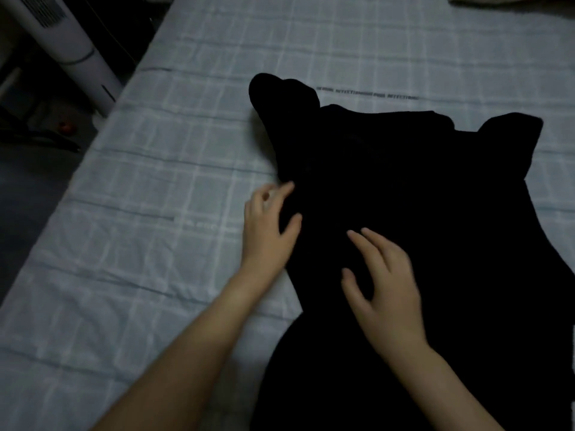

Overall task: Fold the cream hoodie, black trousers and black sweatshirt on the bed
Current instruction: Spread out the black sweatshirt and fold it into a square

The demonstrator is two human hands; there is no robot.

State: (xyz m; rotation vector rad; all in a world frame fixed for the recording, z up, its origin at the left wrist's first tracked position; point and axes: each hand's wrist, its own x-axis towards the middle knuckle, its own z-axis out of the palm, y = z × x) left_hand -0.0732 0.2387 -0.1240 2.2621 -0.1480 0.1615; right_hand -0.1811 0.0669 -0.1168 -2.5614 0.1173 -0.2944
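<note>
Left hand [270, 231] at black sweatshirt's [435, 228] 9 o'clock edge, right hand [385, 284] over middle — both spread, gripping nothing; smooth flat before folding.

Black garment [404, 188] spread on pale checked bed [186, 150]. Left hand [269, 231] at its left edge, thumb on the cloth. Right hand [385, 284] on it, fingers splayed. Cream fabric [510, 0] at far corner. White tower appliance [71, 48] beside bed.

The black garment [404, 188] runs off the bottom and right edges, its folds lost in darkness. Cream fabric [510, 0] is cut by the top edge; the sheet's print [367, 94] is unreadable.
</note>
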